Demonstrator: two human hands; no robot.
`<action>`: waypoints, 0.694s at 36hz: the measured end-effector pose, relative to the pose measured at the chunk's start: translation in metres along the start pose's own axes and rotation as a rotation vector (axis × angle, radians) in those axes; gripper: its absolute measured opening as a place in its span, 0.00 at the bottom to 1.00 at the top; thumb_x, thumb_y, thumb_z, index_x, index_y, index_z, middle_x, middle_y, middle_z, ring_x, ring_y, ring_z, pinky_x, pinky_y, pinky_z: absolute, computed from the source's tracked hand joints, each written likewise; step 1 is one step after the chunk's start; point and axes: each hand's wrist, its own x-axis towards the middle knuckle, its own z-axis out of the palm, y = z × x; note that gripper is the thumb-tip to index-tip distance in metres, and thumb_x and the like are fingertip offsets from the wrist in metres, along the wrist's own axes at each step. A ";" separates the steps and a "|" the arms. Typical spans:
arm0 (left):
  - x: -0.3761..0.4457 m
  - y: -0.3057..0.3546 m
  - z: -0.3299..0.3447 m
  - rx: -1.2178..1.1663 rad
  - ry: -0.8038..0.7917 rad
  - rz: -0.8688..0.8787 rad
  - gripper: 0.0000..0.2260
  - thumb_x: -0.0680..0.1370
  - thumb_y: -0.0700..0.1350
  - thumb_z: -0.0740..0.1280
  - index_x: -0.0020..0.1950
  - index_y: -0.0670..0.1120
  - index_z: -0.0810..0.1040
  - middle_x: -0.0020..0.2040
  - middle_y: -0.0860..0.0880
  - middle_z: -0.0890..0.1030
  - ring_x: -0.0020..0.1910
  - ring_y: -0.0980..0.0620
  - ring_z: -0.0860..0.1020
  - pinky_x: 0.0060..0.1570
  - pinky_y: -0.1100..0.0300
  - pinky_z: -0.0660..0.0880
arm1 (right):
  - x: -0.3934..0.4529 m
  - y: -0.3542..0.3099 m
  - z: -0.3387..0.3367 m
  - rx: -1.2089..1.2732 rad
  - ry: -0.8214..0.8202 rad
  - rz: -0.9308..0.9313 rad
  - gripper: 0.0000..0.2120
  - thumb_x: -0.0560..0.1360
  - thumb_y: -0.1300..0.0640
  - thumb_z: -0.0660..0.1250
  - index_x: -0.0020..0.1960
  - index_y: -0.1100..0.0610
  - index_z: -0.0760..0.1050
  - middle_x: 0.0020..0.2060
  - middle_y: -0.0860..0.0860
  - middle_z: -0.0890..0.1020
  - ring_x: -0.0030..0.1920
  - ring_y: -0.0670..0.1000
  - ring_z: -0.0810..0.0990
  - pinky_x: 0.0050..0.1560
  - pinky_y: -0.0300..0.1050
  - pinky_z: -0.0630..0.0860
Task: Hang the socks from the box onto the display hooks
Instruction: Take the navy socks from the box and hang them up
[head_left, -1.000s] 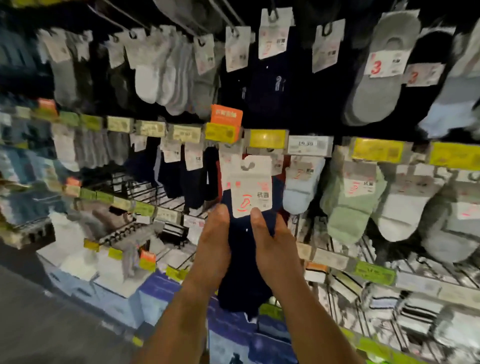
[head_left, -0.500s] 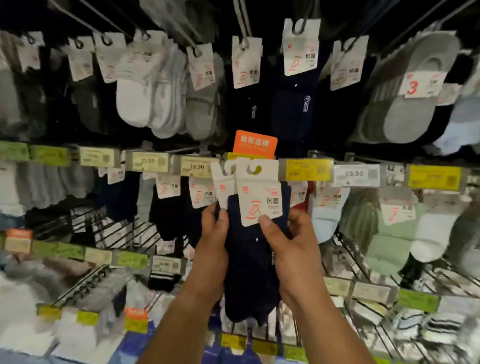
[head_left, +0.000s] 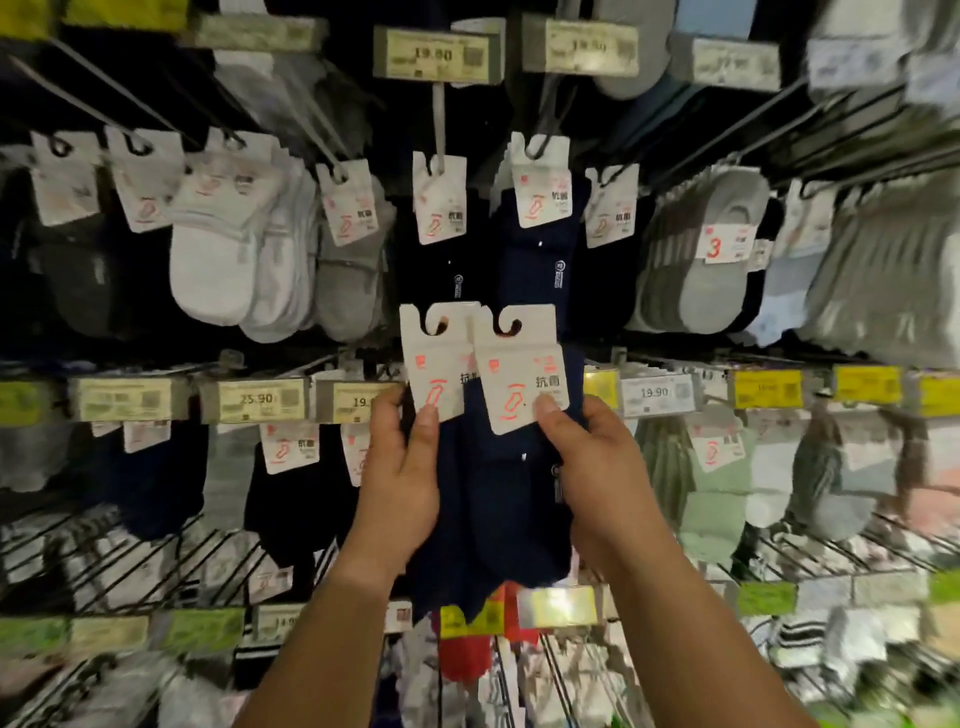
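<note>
Sock racks are filling the wall. Left hand (head_left: 397, 483) and right hand (head_left: 597, 478) are pinching carded navy socks (head_left: 498, 499) below the hooks (head_left: 540, 148); soft, light, best gripped by the stiff cards (head_left: 519, 374).

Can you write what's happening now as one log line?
left hand: holds navy socks | right hand: holds same socks | tags: not hooked yet

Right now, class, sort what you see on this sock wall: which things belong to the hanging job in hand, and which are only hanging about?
In the job:
- left hand, pinching the left card
- right hand, pinching the right card
- navy socks below both cards
- hook above with navy socks

Just there:
- white socks
- grey liner socks
- green socks
- price tags
</note>
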 end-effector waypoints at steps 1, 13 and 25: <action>0.003 0.003 0.003 -0.001 0.003 0.010 0.11 0.85 0.50 0.58 0.68 0.55 0.68 0.58 0.65 0.79 0.60 0.68 0.75 0.64 0.61 0.72 | 0.004 -0.007 -0.002 0.013 0.000 -0.001 0.08 0.80 0.53 0.67 0.56 0.55 0.78 0.49 0.50 0.86 0.50 0.51 0.85 0.53 0.55 0.82; 0.024 0.010 0.027 -0.063 0.073 -0.004 0.07 0.84 0.50 0.59 0.61 0.60 0.71 0.59 0.57 0.81 0.59 0.58 0.79 0.61 0.55 0.75 | 0.085 -0.127 -0.003 0.059 0.014 -0.141 0.10 0.81 0.54 0.65 0.58 0.58 0.79 0.44 0.50 0.87 0.39 0.49 0.86 0.39 0.49 0.83; 0.042 0.011 0.037 -0.048 0.079 0.025 0.10 0.84 0.50 0.59 0.65 0.55 0.70 0.59 0.57 0.81 0.58 0.61 0.80 0.59 0.57 0.76 | 0.126 -0.147 0.002 0.013 -0.007 -0.198 0.09 0.80 0.55 0.66 0.57 0.58 0.79 0.49 0.52 0.86 0.51 0.55 0.85 0.56 0.60 0.81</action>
